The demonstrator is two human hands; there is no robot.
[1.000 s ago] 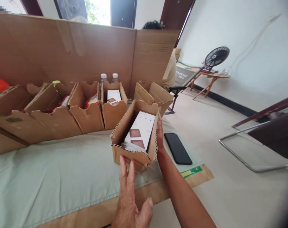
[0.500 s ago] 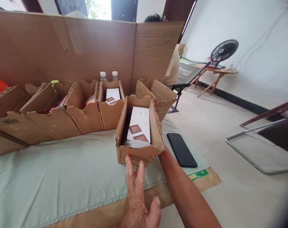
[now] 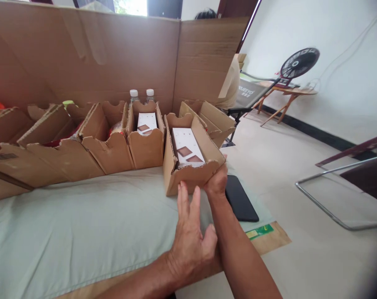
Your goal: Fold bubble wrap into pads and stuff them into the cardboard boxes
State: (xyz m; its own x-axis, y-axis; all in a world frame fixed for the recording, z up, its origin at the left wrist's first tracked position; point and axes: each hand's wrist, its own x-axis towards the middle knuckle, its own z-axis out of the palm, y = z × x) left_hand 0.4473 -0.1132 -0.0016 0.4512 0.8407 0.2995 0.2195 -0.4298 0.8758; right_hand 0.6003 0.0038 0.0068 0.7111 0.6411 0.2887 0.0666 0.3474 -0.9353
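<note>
An open-topped cardboard bin point(image 3: 191, 176) with scalloped edges stands at the right end of a row of similar bins. Inside it lies a white box point(image 3: 188, 143) printed with brown squares. My right hand point(image 3: 218, 180) grips the bin around its lower right front corner, its fingers partly hidden behind the side. My left hand point(image 3: 191, 232) is open, fingers stretched up, with the fingertips against the bin's front wall. Directly left is another cardboard bin point(image 3: 146, 149), which holds a second white box point(image 3: 147, 123).
More cardboard bins point(image 3: 60, 162) run leftward along a tall cardboard screen point(image 3: 113, 54). Two white-capped bottles point(image 3: 134, 95) stand behind them. A black phone point(image 3: 242, 201) lies on the pale green cloth point(image 3: 91, 224) at right. A person's head top point(image 3: 206, 14) shows behind the screen.
The bin with the white box has moved away from me and slightly right, closer against the row. Both hands have moved along with it, and more of my right hand shows.
</note>
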